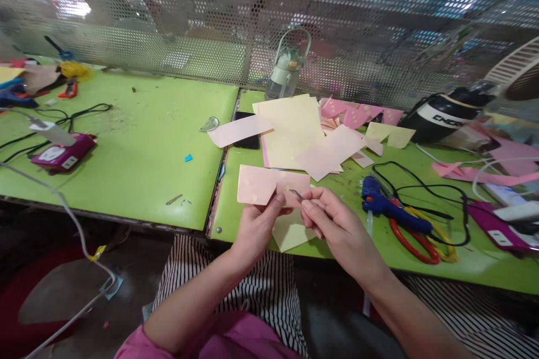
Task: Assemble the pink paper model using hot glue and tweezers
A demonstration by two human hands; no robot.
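My left hand [255, 230] is closed on a pale pink piece of paper [256, 184], pinching its lower edge. Small pale spots show on the paper. In my right hand [332, 217], thumb and fingers grip a slim dark metal tool [297, 195], its tip at the paper's face; its exact kind is hard to make out. Below both hands, a pale yellow sheet [290, 238] lies at the table's front edge. Behind them rests a stack of cream sheets [290, 126], with a loose pink strip [238, 130] over a dark flat object [251, 142].
A blue glue gun [393, 210] with a black cord and red and yellow looped handles [412, 242] lie at right. Purple power strips [67, 152] sit on both sides. A lidded bottle [287, 70] and a black bottle [438, 118] stand before a perforated metal screen [168, 28].
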